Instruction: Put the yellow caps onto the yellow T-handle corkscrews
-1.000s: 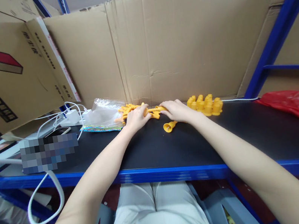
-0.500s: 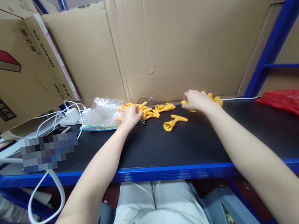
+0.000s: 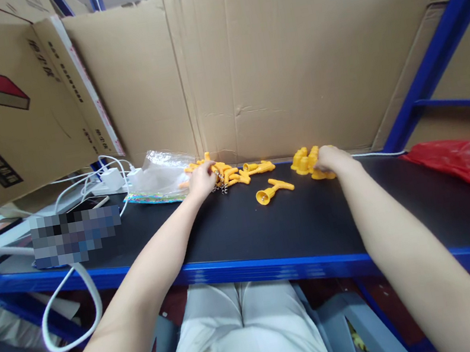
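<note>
Near the tabletop's (image 3: 244,228) back edge, a yellow cluster (image 3: 302,163) extended left from the nearer right hand (image 3: 337,160), long axis roughly edgewise; the left hand (image 3: 202,181) touched a yellow heap (image 3: 231,176). Whether either's fingers gripped, one could not tell.

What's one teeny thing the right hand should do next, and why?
Maybe the right hand should gently lift one of the yellow cups: its fingers are right at that bunch, while the left hand is over at the yellow pile. The right fingertips are hidden, so that's just my guess.
</note>
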Available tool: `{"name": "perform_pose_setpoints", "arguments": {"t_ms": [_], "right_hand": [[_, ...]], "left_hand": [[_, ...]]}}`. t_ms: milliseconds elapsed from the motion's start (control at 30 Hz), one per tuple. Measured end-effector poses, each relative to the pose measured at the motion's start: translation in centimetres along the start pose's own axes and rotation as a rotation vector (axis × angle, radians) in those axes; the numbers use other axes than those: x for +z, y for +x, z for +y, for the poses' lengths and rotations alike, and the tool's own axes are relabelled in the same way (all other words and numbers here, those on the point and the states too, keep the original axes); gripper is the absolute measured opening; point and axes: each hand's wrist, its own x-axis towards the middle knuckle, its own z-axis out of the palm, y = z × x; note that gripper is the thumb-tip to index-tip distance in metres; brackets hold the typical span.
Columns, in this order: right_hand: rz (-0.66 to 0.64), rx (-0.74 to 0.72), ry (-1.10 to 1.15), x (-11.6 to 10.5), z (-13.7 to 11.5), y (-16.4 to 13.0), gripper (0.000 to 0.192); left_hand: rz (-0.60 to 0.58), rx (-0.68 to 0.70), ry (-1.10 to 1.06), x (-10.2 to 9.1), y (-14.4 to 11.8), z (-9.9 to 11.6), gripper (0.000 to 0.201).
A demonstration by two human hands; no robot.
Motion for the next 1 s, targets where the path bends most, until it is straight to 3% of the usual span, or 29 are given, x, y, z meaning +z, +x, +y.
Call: {"name": "perform_pose_setpoints", "arguments": {"t_ms": [100,200,333,500,667,800,900,1000], "right_hand": [[-0.127,0.108,-0.055,-0.2,-0.2,0.0,0.039],[-0.158,0.124,-0.021,-0.1,-0.4,0.1,0.036],[-0.165,0.111,0.028,0.2,-0.3,0.2,0.03],[-0.128,0.125,-0.017,-0.4,-0.9,-0.5,0.037],[0.005,-0.021,-0.028,-0.7,-2.9,-1.6,0.034],[0.048,-0.286,0.046,0.1,-4.7,-2.1,0.029],[-0.059,-0.388,0.121,0.0,-5.5,-2.7,0.03],[-0.308,-0.421,0.253,-0.5,-6.3,-3.8,0.033]], "left_hand": [[0.004,0.087,-0.032,0.6,0.1,-0.4,0.047],[-0.015,0.136,-0.003,1.3,0.1,-0.9,0.049],[-0.093,0.123,0.057,2.0,0.1,-1.6,0.051],[-0.225,0.107,0.152,2.5,0.0,-2.0,0.059],[-0.258,0.035,0.202,2.8,0.0,-1.8,0.057],[-0.225,0.05,0.212,2.8,0.1,-1.7,0.055],[-0.22,0.048,0.196,2.7,0.1,-1.5,0.053],[-0.227,0.052,0.198,2.6,-0.1,-1.3,0.054]]}}
